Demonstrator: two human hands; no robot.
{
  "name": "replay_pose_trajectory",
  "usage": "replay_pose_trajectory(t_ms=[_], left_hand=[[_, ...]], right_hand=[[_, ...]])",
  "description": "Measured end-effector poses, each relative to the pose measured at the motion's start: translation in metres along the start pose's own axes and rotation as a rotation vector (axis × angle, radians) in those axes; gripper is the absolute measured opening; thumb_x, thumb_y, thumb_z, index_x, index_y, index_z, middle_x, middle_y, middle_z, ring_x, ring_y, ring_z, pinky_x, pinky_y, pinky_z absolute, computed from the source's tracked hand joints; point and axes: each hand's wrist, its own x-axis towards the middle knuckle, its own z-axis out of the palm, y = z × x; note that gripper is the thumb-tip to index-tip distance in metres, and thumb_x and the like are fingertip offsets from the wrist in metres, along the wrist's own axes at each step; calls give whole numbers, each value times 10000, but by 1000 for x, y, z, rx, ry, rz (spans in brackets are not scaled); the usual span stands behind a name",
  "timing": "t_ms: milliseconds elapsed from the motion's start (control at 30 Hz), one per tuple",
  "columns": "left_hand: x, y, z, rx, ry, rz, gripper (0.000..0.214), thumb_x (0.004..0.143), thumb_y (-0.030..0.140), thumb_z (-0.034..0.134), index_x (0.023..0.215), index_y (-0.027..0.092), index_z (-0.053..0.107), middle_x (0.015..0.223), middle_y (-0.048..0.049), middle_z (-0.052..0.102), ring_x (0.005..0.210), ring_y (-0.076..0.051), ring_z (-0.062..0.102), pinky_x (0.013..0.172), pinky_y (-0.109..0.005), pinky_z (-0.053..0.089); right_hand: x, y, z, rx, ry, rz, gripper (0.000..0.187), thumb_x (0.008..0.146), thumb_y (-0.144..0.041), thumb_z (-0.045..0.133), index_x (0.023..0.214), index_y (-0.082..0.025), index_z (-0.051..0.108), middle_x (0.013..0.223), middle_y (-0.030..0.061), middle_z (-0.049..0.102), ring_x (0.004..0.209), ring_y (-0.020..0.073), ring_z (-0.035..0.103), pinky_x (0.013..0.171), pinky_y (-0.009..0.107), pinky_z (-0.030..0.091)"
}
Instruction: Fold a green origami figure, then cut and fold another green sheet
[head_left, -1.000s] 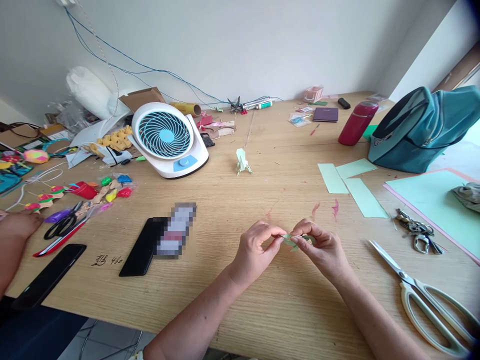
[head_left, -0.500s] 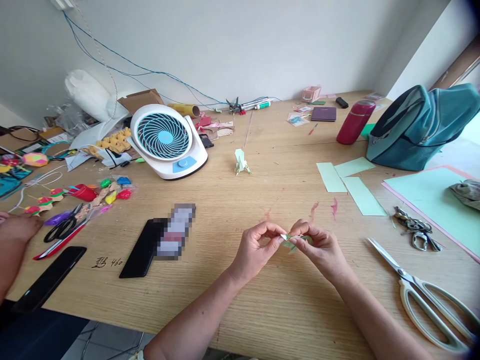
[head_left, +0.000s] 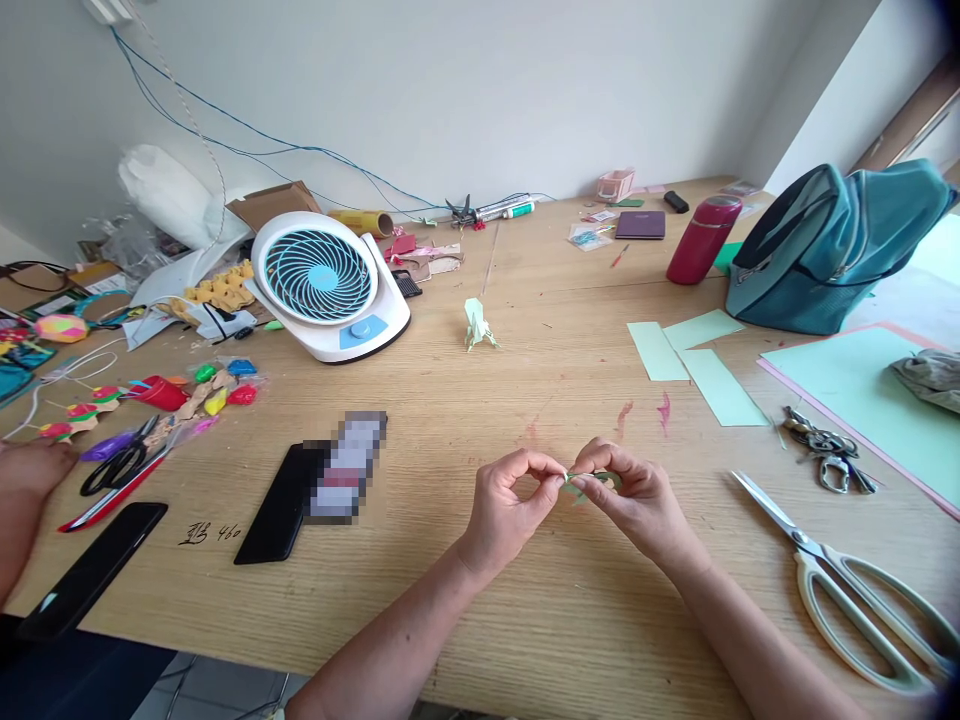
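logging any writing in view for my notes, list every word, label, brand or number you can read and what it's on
"460": black handwriting on the tabletop; the marks just before it I cannot read for certain.
Pixelated patch by the black phone: unreadable.
Fan hub and white-and-green tube near the wall: any markings are too small to read.

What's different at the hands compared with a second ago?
The right hand has edged slightly left, its fingers closer to those of the left hand. Nothing was visibly picked up or let go: both keep pinching the green paper. The standing paper figure and cream-handled scissors stay put.
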Motion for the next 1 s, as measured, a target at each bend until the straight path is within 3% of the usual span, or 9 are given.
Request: replay_pose_trajectory(t_ms=[467,633,867,1000], left_hand=[[2,-3,0,-174,-43,-46,94,882,218,654,805,166,651,768,-18,630,735,-128,600,696,-232,482],[-2,-6,7,-151,-3,-34,118,914,239,613,818,170,611,818,-15,566,779,-127,552,715,-230,449],[-10,-9,17,-219,34,-152,185,934,343,563,846,181,543,762,6,530,693,-116,496,652,-222,424],[-8,-8,13,-148,16,-113,147,921,302,579,844,177,563,788,-10,558,719,-125,523,688,-235,445]], right_hand=[[0,-5,0,-107,36,-9,107,897,-327,667,843,-235,676,785,-9,596,717,128,543,669,257,423],[1,-7,3,-148,39,2,139,901,-350,654,848,-225,681,779,-2,604,716,135,553,667,263,436],[0,-7,6,-182,41,-9,173,896,-371,646,810,-221,660,760,5,598,717,155,559,681,286,450],[0,-9,7,-204,40,-12,165,897,-348,639,791,-222,642,749,-1,593,705,150,557,679,280,450]])
